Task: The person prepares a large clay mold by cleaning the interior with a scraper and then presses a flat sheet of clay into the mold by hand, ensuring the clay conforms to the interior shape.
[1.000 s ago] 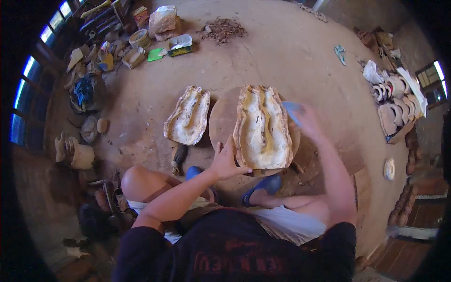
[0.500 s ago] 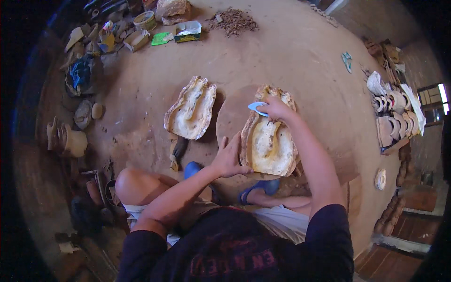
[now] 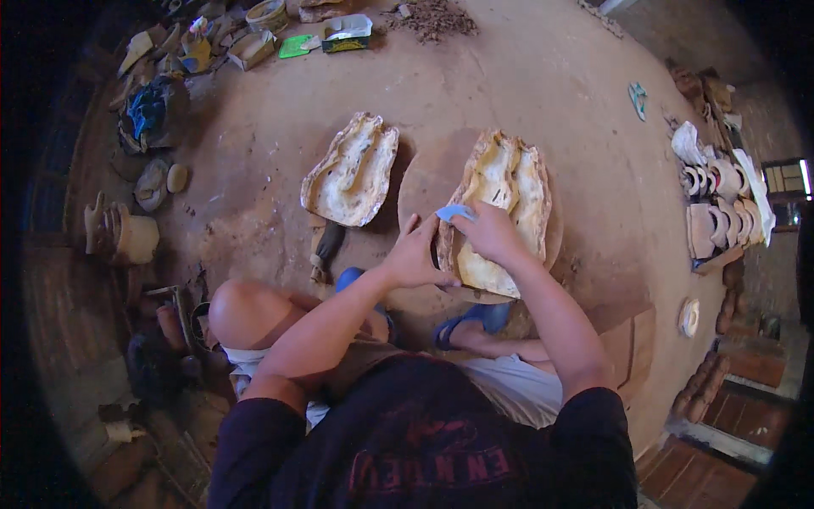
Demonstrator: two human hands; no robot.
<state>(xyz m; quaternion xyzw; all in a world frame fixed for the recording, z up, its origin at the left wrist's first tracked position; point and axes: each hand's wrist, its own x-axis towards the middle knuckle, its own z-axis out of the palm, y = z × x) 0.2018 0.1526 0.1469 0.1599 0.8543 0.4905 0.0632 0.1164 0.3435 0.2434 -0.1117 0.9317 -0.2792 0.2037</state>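
A pale, yellow-stained mould half (image 3: 530,220) with a long hollow lies on a round flat board (image 3: 428,182) in front of me. My right hand (image 3: 487,233) is closed on a light blue scraper (image 3: 455,212), which rests at the mould's left rim. My left hand (image 3: 415,256) lies against the mould's near left corner, thumb and fingers spread. A second, similar mould half (image 3: 352,174) lies to the left, apart from both hands, propped on a dark, cloth-like bundle (image 3: 328,244).
Beside the board are my sandalled feet (image 3: 466,327). Curved clay pieces (image 3: 721,216) stand stacked at the right. A clay pot (image 3: 136,237) is at the left. Boxes (image 3: 346,36) and a heap of brown clay lumps (image 3: 431,19) lie at the far side.
My right hand has drawn the scraper nearer and slightly left, from the mould's upper part to its left rim. The mould has turned a little; my left hand stays at its corner.
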